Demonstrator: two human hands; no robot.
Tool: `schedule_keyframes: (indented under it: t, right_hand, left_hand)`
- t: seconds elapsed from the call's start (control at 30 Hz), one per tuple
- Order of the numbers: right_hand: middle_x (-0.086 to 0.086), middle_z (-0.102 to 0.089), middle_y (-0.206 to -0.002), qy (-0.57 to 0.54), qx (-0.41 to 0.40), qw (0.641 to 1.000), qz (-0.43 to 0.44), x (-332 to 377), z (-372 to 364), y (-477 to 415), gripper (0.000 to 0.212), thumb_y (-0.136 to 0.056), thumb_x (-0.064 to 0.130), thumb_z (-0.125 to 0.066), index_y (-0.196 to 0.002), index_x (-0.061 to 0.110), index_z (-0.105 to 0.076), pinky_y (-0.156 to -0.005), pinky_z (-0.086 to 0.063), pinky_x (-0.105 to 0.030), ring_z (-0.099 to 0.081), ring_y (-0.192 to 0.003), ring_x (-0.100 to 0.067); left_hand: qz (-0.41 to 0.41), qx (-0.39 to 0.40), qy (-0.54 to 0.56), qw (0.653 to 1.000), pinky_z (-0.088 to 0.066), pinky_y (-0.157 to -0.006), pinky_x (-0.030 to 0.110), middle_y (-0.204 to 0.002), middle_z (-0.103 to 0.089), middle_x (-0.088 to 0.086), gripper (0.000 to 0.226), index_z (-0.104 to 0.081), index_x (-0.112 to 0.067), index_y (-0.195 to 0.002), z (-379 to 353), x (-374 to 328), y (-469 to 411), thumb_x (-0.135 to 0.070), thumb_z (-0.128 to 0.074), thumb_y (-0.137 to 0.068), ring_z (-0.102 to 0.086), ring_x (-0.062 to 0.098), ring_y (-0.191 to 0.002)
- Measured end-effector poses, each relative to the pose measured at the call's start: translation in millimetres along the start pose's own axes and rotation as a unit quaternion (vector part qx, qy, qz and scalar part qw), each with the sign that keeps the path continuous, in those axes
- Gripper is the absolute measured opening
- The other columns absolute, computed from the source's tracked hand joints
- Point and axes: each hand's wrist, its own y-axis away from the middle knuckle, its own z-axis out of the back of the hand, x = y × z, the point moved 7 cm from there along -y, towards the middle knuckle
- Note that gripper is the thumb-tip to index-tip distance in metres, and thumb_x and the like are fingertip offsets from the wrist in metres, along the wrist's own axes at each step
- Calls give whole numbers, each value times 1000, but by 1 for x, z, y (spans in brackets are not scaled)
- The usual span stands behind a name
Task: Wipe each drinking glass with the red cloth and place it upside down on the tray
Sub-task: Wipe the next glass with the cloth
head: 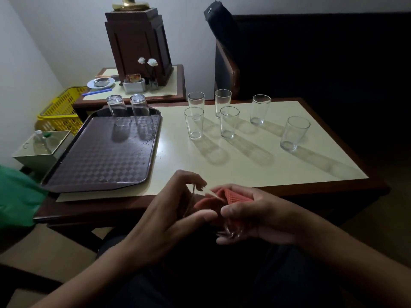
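L hand [178, 208]: grip curled round glass [231, 232].
R hand [255, 216]: grip clamped on red cloth [233, 195], glass base.
Tray [100, 167]: 2 inverted glasses [116, 107], far edge.

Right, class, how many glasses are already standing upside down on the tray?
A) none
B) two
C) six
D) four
B: just two glasses stand rim-down, at the far end of the tray; the six upright glasses are on the table, not the tray.
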Motion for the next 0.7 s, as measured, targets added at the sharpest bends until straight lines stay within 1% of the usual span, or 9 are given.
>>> schedule_keyframes:
  t: [0.07, 0.1, 0.2, 0.23, 0.3, 0.43, 0.53, 0.57, 0.7]
  right_hand:
    - [-5, -68, -129, 163, -8, 983, 80, 8, -5, 4, 58, -75, 13, -93, -127, 26, -70, -103, -56, -63, -70, -115, -29]
    - [2, -66, -134, 326, -35, 932, 156, 17, -9, 8, 65, -74, 19, -97, -131, 32, -68, -106, -57, -54, -69, -120, -21]
    - [-3, -54, -154, 609, -58, 675, 414, 35, -40, 24, 59, -83, 16, -90, -138, 18, -67, -113, -49, -33, -56, -137, -19]
    - [-10, -55, -153, 628, -49, 632, 452, 33, -43, 27, 50, -87, 11, -86, -134, 12, -70, -112, -49, -35, -56, -136, -25]
    - [-10, -57, -150, 599, -64, 658, 451, 34, -37, 27, 49, -86, 8, -86, -133, 9, -71, -109, -51, -36, -57, -136, -25]
    - [-1, -67, -135, 275, -96, 922, 254, 29, -5, 16, 62, -73, 9, -97, -126, 29, -72, -98, -62, -41, -70, -122, -21]
    - [-12, -60, -136, 136, -48, 978, 151, 16, -8, 10, 57, -74, 6, -94, -121, 29, -74, -93, -64, -51, -71, -117, -35]
    - [-6, -61, -137, 242, -66, 948, 194, 22, -14, 15, 59, -75, 9, -95, -124, 32, -72, -96, -63, -46, -70, -120, -32]
    - [-10, -55, -152, 640, -90, 609, 459, 38, -58, 40, 49, -86, 5, -85, -132, 13, -71, -113, -47, -35, -55, -136, -28]
  left_hand:
    - [57, -55, 21, 997, -53, -65, 41, -87, -64, 14, 49, -55, -21, -119, 5, 9, -2, -58, -65, -89, -63, 28, -72]
    - [130, -96, 70, 984, -53, -63, 35, -86, -66, 10, 55, -57, -18, -115, 9, 18, -3, -66, -62, -89, -64, 22, -70]
    - [359, -49, 301, 882, -43, -55, 28, -82, -66, 11, 74, -64, -1, -114, -12, 52, 3, -71, -55, -93, -55, 19, -64]
    - [399, -15, 363, 842, -41, -55, 27, -81, -63, 12, 73, -65, 0, -117, -21, 55, 7, -69, -53, -94, -53, 20, -65]
    - [432, 13, 392, 812, -43, -54, 27, -81, -62, 15, 67, -64, -6, -108, -27, 56, 12, -70, -56, -90, -55, 24, -64]
    - [199, 11, 151, 968, -57, -81, 43, -108, -69, 13, 51, -62, -29, -117, 2, 24, -6, -67, -61, -84, -70, 34, -85]
    - [126, -1, 119, 985, -56, -83, 39, -110, -66, 7, 51, -59, -30, -125, 10, 16, -6, -62, -58, -85, -68, 27, -93]
    - [170, -11, 163, 972, -55, -75, 39, -107, -66, 15, 51, -62, -27, -118, 9, 21, -5, -64, -61, -83, -65, 29, -87]
    - [389, 24, 373, 842, -45, -53, 26, -83, -58, 17, 83, -62, 2, -126, -12, 47, 9, -72, -59, -89, -54, 22, -63]
